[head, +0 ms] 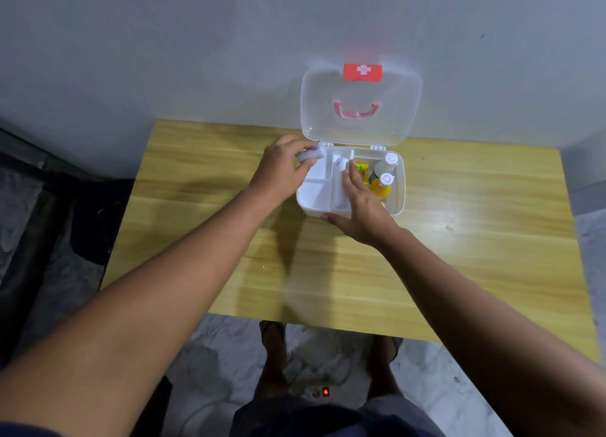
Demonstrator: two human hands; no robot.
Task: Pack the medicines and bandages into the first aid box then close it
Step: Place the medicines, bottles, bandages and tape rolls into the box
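A white first aid box point(398, 190) stands open on the wooden table point(196, 240), its clear lid point(360, 108) with a red cross latch leaning back against the wall. My left hand point(282, 171) holds a white bandage roll point(310, 155) over the box's back left corner, above a white divided tray point(314, 190). My right hand point(364, 207) rests on the tray's right side, fingers spread, thumb at the box's front edge. In the right part of the box lie a white bottle point(385, 164), an orange bottle point(382, 185) and a yellow packet point(360, 169).
The table stands against a grey wall. Bare wood spreads to the left, right and front of the box. Below the near edge I see my feet and a power strip point(324, 391) with a red light on a marble floor.
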